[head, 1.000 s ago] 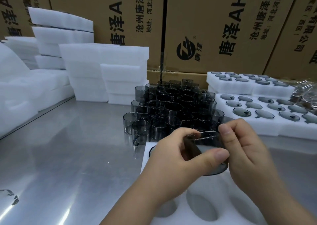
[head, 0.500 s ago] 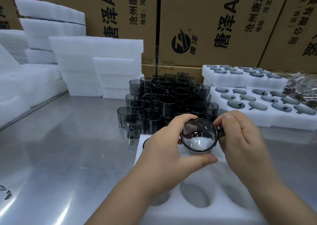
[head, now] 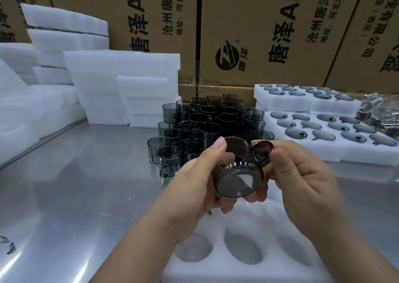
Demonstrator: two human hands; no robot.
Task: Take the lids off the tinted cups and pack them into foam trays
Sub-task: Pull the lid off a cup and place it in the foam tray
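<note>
Steel desk (head: 75, 185), cartons (head: 259, 34) behind: a tinted cup (head: 237, 175) held over a foam tray (head: 216, 276).
The left hand (head: 194, 181) grips the tilted cup; the right hand (head: 302, 181) pinches its lid (head: 262, 151) at the rim. Lid removal looks in hand; next, the cup needs an empty tray hole.

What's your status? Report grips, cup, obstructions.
Left grip holds tinted cup, base toward camera. Right grip pinches round piece at cup's side; handle or lid, cannot tell. Over foam tray, visible pockets empty; nothing in the way.
</note>
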